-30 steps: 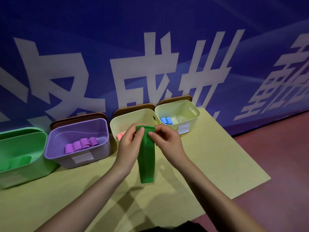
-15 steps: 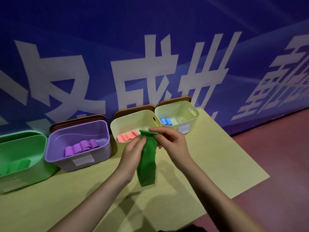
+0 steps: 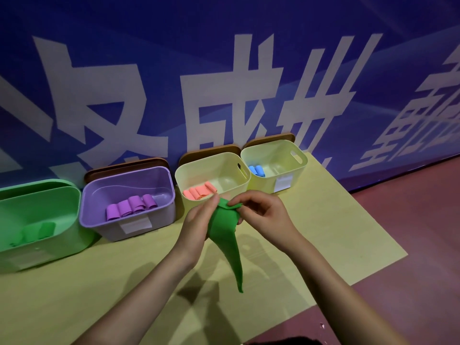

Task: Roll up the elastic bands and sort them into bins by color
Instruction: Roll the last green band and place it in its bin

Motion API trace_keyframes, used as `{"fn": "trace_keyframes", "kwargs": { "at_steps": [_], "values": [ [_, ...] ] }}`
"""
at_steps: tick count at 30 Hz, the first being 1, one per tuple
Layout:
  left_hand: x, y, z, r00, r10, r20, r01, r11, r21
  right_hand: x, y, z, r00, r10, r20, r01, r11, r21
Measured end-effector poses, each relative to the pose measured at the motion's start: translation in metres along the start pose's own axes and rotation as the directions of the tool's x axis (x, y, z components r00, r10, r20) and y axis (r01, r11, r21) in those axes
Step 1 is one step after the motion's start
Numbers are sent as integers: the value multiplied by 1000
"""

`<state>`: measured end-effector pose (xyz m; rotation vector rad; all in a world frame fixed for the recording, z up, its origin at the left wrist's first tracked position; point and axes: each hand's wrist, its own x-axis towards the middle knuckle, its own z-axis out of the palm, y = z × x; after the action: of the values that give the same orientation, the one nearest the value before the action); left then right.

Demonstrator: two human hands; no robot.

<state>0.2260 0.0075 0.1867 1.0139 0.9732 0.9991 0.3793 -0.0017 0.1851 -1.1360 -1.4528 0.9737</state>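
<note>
Flat green elastic band (image 3: 225,226) held above the yellow-green table mat (image 3: 336,232), at mid-frame. Left hand (image 3: 199,225) and right hand (image 3: 263,215) both pinch its folded top edge; the tail hangs toward 6 o'clock. At 9 o'clock, green plastic bin (image 3: 37,207) with green rolls; at 10 o'clock, purple plastic bin (image 3: 129,192) with purple rolls.

A yellow-green mat (image 3: 336,227) lies on a reddish floor (image 3: 423,245). Four bins stand in a row on it: green bin (image 3: 37,255), purple bin (image 3: 159,215), and two pale yellow bins (image 3: 239,170) (image 3: 301,168).
</note>
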Motion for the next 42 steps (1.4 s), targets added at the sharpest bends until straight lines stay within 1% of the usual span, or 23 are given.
{"fn": "trace_keyframes", "kwargs": {
  "at_steps": [4,8,11,16,22,24,28,32,34,36,39,42],
  "values": [
    [-4,-3,-9,997,64,-32,-61,995,79,-2,1,11,999,32,24,-34,996,83],
    [-5,-11,-17,988,114,-107,-92,977,194,-5,5,26,988,149,-31,-143,979,145],
    [-2,-17,-21,982,148,-119,-116,963,242,-8,7,35,981,191,-45,-182,972,149],
    [-1,-19,-19,988,133,-83,-106,957,271,-11,6,32,963,241,-118,-216,957,192],
    [-2,-17,1,991,128,29,-131,956,264,-17,4,15,951,249,-183,-221,962,163],
    [0,-18,7,990,138,41,-144,947,287,-20,4,5,950,248,-189,-220,962,160],
    [2,-24,20,982,176,69,-189,924,332,-28,6,-9,956,249,-157,-227,963,144],
    [0,-33,36,971,229,75,-240,894,379,-35,12,-22,959,212,-188,-196,976,99],
    [-1,-35,42,970,237,61,-243,903,355,-36,14,-27,963,189,-191,-177,981,78],
    [0,-36,46,981,190,19,-188,939,286,-34,14,-30,966,177,-188,-167,984,68],
    [4,-35,47,999,48,-25,-45,994,104,-29,15,-33,968,149,-202,-143,989,44],
    [3,-32,46,997,-83,2,83,996,-28,-23,19,-36,976,84,-202,-93,995,-37]
  ]
}}
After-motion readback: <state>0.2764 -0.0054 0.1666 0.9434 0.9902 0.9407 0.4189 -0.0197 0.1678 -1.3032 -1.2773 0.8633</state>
